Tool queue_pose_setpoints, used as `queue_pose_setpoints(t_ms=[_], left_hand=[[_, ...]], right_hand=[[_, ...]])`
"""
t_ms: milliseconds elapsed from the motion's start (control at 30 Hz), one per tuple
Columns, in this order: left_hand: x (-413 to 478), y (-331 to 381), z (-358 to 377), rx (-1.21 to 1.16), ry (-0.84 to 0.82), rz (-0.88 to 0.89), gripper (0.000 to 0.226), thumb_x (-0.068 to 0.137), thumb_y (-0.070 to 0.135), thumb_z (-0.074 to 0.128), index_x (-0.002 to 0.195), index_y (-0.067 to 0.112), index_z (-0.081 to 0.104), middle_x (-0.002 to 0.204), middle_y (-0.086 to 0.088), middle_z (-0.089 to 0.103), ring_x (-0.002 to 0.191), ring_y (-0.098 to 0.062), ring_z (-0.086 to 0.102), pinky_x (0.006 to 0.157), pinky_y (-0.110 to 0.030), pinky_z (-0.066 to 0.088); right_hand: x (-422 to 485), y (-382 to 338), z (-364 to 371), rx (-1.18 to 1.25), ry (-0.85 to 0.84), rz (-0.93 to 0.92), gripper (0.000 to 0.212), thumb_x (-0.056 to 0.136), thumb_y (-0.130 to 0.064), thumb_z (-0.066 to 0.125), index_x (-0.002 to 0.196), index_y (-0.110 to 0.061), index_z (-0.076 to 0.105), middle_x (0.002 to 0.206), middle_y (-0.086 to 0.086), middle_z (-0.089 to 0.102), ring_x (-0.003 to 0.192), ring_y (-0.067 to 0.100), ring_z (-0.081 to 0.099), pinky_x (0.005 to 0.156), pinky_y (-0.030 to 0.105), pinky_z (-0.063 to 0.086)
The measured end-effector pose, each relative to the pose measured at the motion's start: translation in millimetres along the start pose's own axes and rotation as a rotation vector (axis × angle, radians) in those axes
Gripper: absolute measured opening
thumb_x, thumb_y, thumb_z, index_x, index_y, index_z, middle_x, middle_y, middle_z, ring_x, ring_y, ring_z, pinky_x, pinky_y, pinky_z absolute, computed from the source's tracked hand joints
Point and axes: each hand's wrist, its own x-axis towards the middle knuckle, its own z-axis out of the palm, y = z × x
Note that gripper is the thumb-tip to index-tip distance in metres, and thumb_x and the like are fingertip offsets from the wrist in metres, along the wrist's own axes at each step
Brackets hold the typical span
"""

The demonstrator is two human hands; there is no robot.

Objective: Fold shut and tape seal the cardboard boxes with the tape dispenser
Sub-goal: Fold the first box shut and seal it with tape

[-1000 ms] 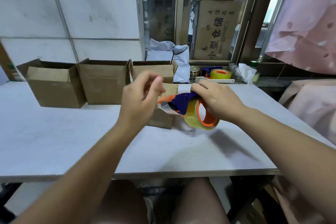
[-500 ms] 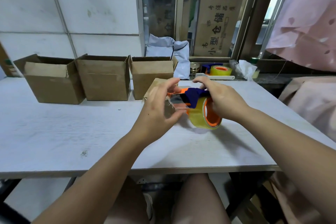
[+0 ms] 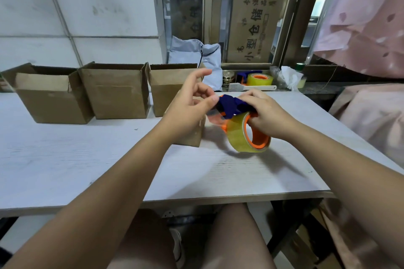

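Knees (image 3: 236, 236) show below the near edge of the white desk (image 3: 87, 159), and two bare forearms reach over that edge toward its middle. The right hand (image 3: 269, 113) grips the tape dispenser (image 3: 229, 107), fingers curled over its blue top, and holds it above the desk toward the right edge. The yellowish tape roll (image 3: 240, 135) on its orange hub hangs below that hand, tilted. The left hand (image 3: 190, 107) is at the dispenser's front end. Its thumb touches the blue head, its index finger is lifted, and its other fingers are curled. Whether it pinches the tape end cannot be told. Just behind the left hand a small cardboard box (image 3: 192, 137) stands on the desk, mostly hidden by the hand. Along the far edge, toward the left corner, three open boxes stand side by side: one (image 3: 50, 102), a second (image 3: 118, 98) and a third (image 3: 168, 94). Beyond the far edge, a second tape dispenser (image 3: 260, 79) lies on a ledge, beside a pale plastic bag (image 3: 209, 59).
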Motion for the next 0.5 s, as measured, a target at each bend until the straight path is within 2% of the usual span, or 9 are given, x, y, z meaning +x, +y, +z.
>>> queue_pose_setpoints(t_ms=[67, 100, 167, 233, 333, 400, 500], left_hand=[[2.6, 0.1, 0.6, -0.093, 0.139, 0.008, 0.039, 0.087, 0.008, 0.058, 0.116, 0.032, 0.048, 0.1, -0.002, 0.056, 0.093, -0.01, 0.055, 0.085, -0.022, 0.047], [2.9, -0.4, -1.0, -0.02, 0.225, 0.076, 0.036, 0.086, 0.007, 0.056, 0.112, 0.031, 0.053, 0.104, -0.002, 0.056, 0.096, -0.009, 0.055, 0.087, -0.02, 0.046], [3.0, -4.9, -7.2, 0.319, 0.324, 0.273, 0.031, 0.086, 0.001, 0.051, 0.109, 0.019, 0.061, 0.105, 0.0, 0.058, 0.098, -0.01, 0.055, 0.085, -0.017, 0.044], [1.6, -14.3, -14.3, 0.624, 0.304, 0.36, 0.027, 0.087, 0.002, 0.049, 0.106, 0.009, 0.066, 0.099, -0.002, 0.061, 0.097, -0.019, 0.054, 0.083, -0.022, 0.04], [-3.8, -31.9, -20.4, 0.839, 0.219, 0.321, 0.024, 0.086, 0.003, 0.049, 0.1, 0.008, 0.068, 0.096, -0.008, 0.064, 0.095, -0.027, 0.054, 0.078, -0.025, 0.035], [-8.0, -41.1, -23.6, 0.868, 0.175, 0.222, 0.023, 0.091, 0.004, 0.049, 0.104, 0.009, 0.067, 0.104, -0.006, 0.066, 0.1, -0.026, 0.054, 0.079, -0.03, 0.041], [-11.3, -52.9, -28.6, 0.822, 0.176, 0.124, 0.025, 0.097, 0.016, 0.045, 0.112, 0.012, 0.064, 0.108, -0.005, 0.066, 0.102, -0.025, 0.054, 0.081, -0.034, 0.04]], right_hand=[[-0.6, 1.4, -3.7, -0.02, -0.013, 0.051, 0.05, 0.075, 0.011, 0.06, 0.12, -0.011, 0.059, 0.107, 0.002, 0.049, 0.099, 0.011, 0.041, 0.078, 0.01, 0.027], [-1.2, 3.9, -4.9, -0.027, -0.007, 0.072, 0.052, 0.074, 0.011, 0.061, 0.121, -0.011, 0.058, 0.108, 0.002, 0.05, 0.1, 0.013, 0.042, 0.076, 0.012, 0.027], [-1.6, 12.7, -6.8, -0.038, 0.015, 0.13, 0.053, 0.075, 0.008, 0.062, 0.125, -0.011, 0.056, 0.112, 0.003, 0.055, 0.104, 0.019, 0.046, 0.078, 0.017, 0.028], [-0.5, 22.9, -8.2, -0.069, 0.0, 0.223, 0.046, 0.078, 0.002, 0.064, 0.122, -0.01, 0.057, 0.113, 0.008, 0.059, 0.099, 0.021, 0.049, 0.075, 0.021, 0.029], [4.6, 34.2, -6.3, -0.175, -0.146, 0.395, 0.032, 0.08, -0.007, 0.063, 0.112, -0.011, 0.06, 0.109, 0.013, 0.063, 0.093, 0.026, 0.054, 0.071, 0.027, 0.036], [9.7, 37.1, -0.4, -0.23, -0.252, 0.48, 0.029, 0.081, -0.01, 0.062, 0.11, -0.011, 0.062, 0.106, 0.013, 0.064, 0.092, 0.027, 0.056, 0.069, 0.029, 0.042], [17.5, 38.2, 13.6, -0.251, -0.321, 0.571, 0.02, 0.08, -0.021, 0.069, 0.095, -0.01, 0.064, 0.095, 0.011, 0.066, 0.082, 0.024, 0.057, 0.061, 0.027, 0.042]])
